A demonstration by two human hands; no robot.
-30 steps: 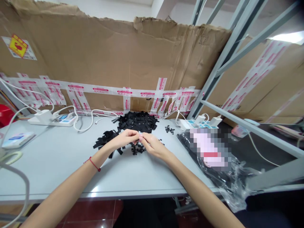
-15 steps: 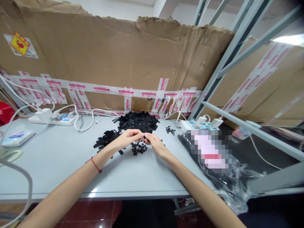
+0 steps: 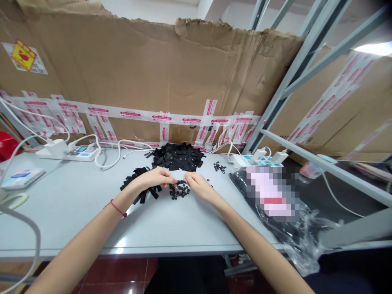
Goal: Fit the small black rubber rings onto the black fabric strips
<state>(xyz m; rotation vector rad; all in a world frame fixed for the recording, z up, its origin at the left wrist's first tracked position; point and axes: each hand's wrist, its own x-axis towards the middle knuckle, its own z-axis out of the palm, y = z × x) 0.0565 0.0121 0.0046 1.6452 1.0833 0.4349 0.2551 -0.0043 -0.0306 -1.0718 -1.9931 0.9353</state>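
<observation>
My left hand (image 3: 161, 177) pinches one end of a short black strip (image 3: 180, 181). At the strip's other end are the closed fingertips of my right hand (image 3: 196, 184). Small black rings (image 3: 180, 192) lie on the table just below the fingers. Left of them, partly behind my left hand, is a pile of black strips (image 3: 131, 181). A larger heap of black strips (image 3: 177, 157) sits behind both hands. Several more small black pieces (image 3: 219, 167) are scattered to the right.
White power strips (image 3: 58, 150) and cables run along the back of the grey table (image 3: 76, 212). A clear plastic bag (image 3: 306, 228) with dark contents lies at the right, beside a metal frame (image 3: 275, 98). Cardboard (image 3: 137, 65) stands behind.
My left hand has moved left, away from my right hand, and the black strip now shows between them. Both hands were together before.
</observation>
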